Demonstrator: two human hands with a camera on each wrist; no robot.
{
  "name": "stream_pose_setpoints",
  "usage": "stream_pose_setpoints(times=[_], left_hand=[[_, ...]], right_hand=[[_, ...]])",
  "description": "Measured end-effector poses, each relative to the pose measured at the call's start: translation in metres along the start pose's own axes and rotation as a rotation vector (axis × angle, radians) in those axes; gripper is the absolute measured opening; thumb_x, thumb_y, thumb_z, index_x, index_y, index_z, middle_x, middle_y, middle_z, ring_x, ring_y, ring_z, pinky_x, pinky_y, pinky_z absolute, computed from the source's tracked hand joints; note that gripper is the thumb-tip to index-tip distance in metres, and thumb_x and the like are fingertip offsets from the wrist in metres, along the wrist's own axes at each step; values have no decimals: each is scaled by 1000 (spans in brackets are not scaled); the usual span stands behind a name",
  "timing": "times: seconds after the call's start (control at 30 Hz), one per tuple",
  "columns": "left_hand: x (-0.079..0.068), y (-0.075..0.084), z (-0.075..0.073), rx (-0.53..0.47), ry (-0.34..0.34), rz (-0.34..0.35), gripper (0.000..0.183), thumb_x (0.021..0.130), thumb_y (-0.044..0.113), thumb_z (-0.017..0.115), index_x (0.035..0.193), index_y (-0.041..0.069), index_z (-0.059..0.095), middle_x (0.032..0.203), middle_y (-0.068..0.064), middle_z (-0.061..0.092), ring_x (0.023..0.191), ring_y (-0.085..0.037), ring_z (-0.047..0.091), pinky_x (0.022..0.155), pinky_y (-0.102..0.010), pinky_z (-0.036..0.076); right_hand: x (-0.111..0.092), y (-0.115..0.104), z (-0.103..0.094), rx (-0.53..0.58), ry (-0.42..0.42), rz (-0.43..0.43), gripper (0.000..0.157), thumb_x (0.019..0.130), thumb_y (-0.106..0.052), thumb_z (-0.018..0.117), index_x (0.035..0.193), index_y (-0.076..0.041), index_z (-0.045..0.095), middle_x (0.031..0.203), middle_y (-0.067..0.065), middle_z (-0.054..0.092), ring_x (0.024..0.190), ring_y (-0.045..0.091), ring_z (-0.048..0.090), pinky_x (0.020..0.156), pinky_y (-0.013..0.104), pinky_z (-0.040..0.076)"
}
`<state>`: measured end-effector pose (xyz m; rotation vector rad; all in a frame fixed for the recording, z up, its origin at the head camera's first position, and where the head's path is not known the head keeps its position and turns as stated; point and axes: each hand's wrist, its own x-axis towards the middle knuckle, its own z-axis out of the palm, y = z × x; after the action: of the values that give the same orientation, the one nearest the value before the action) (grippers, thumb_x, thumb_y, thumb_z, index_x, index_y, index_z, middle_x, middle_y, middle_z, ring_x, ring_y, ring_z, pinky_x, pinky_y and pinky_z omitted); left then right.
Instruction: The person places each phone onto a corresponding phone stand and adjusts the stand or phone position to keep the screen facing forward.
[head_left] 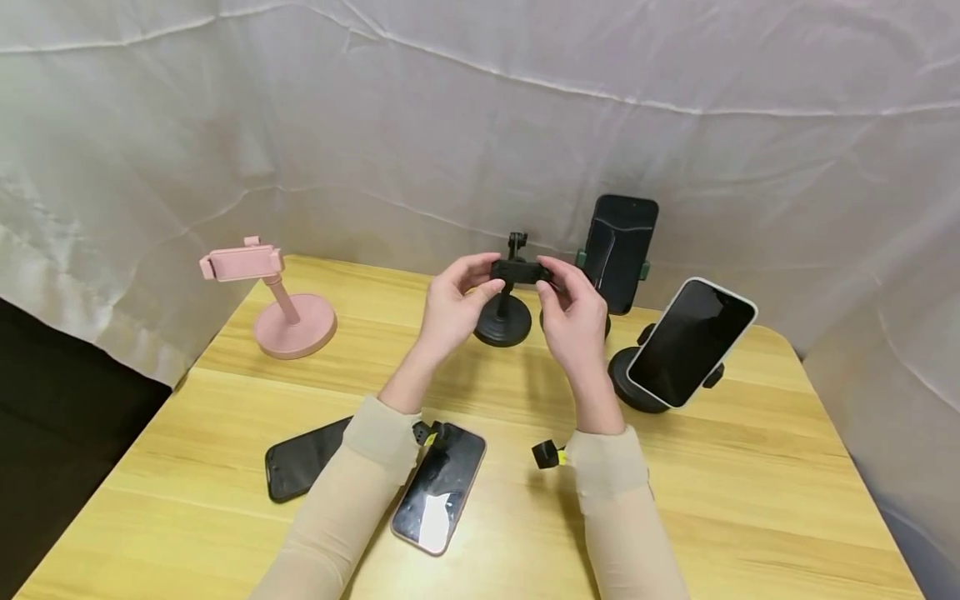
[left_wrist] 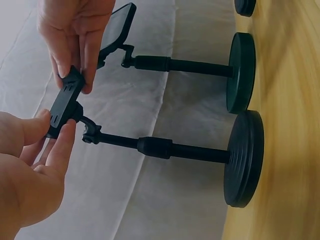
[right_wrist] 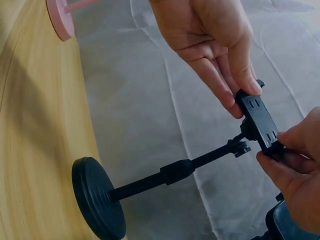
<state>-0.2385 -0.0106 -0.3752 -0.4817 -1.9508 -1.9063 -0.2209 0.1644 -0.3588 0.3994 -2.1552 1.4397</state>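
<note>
A black phone stand (head_left: 502, 325) stands on the table with its round base down, and its clamp head (head_left: 517, 272) is tilted on the jointed neck. My left hand (head_left: 452, 310) pinches one end of the clamp between thumb and fingers. On the opposite end, my right hand (head_left: 576, 321) holds it the same way. Both wrist views show the clamp (left_wrist: 64, 102) with slots in its face and no phone in it. From the right wrist view, the stand's pole (right_wrist: 150, 184) and collar are plainly visible below the hands.
A pink phone stand (head_left: 296, 325) is at the left. Behind my right hand, a stand with green clamp arms holds a black phone (head_left: 621, 250); farther right another holds a white-edged phone (head_left: 692, 342). Two phones lie in front: a black one (head_left: 300, 462) and another (head_left: 442, 492).
</note>
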Motion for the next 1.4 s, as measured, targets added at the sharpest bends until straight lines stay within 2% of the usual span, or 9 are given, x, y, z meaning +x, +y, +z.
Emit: stream_pose_setpoints(times=[0.17, 0.33, 0.43, 0.67, 0.9, 1.03, 1.17, 1.4], left_hand=[[0, 1, 0, -24, 24, -11, 36, 95, -1, 72, 130, -6, 67, 123, -21, 70, 107, -30, 70, 94, -38, 59], [-1, 1, 2, -43, 41, -33, 35, 96, -2, 71, 131, -4, 67, 122, -21, 70, 103, -26, 70, 85, -30, 61], [-1, 2, 1, -31, 44, -35, 34, 96, -1, 71, 130, -2, 69, 121, -19, 71, 104, -26, 70, 85, -29, 61], [-1, 4, -11, 62, -4, -25, 37, 98, 8, 73, 134, 3, 68, 127, -12, 70, 109, -23, 69, 90, -36, 60], [-7, 9, -26, 135, -6, -22, 38, 99, 9, 72, 137, 7, 66, 128, -8, 71, 112, -20, 69, 91, -39, 60], [-17, 13, -36, 197, -19, -27, 39, 100, 8, 70, 138, 11, 66, 129, -5, 72, 112, -19, 69, 90, -42, 59], [-34, 16, -49, 280, -52, -34, 39, 100, 8, 70, 138, 13, 66, 129, -4, 70, 112, -21, 69, 89, -43, 59], [-63, 26, -75, 424, -204, -100, 41, 102, 13, 68, 142, 10, 62, 131, -8, 67, 113, -25, 68, 89, -42, 59]], right_hand=[[1, 0, 2, 8, 19, -30, 27, 100, -3, 69, 127, -1, 73, 121, 16, 71, 107, 25, 70, 87, 14, 53], [0, -1, 1, 9, 19, -25, 27, 99, -3, 70, 126, -2, 73, 121, 16, 71, 107, 24, 70, 85, 14, 54], [0, -1, 1, 16, 13, -14, 28, 99, -3, 70, 126, -2, 73, 121, 15, 72, 107, 24, 71, 85, 14, 54], [1, 0, 3, 33, -3, -16, 30, 100, -5, 70, 129, -2, 72, 121, 16, 73, 108, 25, 73, 86, 14, 54], [2, 2, 3, 17, -31, -20, 32, 101, -6, 68, 133, -7, 71, 126, 13, 72, 111, 23, 71, 86, 14, 53], [2, 5, 4, 25, -32, -13, 32, 101, -5, 68, 133, -8, 72, 127, 12, 72, 111, 23, 71, 85, 13, 52], [1, 6, 8, 45, -49, -8, 33, 100, -4, 68, 133, -7, 71, 126, 13, 72, 111, 23, 71, 86, 13, 53], [-1, 5, 13, 47, -58, 5, 34, 101, -4, 68, 134, -8, 71, 125, 12, 72, 111, 22, 71, 85, 13, 52]])
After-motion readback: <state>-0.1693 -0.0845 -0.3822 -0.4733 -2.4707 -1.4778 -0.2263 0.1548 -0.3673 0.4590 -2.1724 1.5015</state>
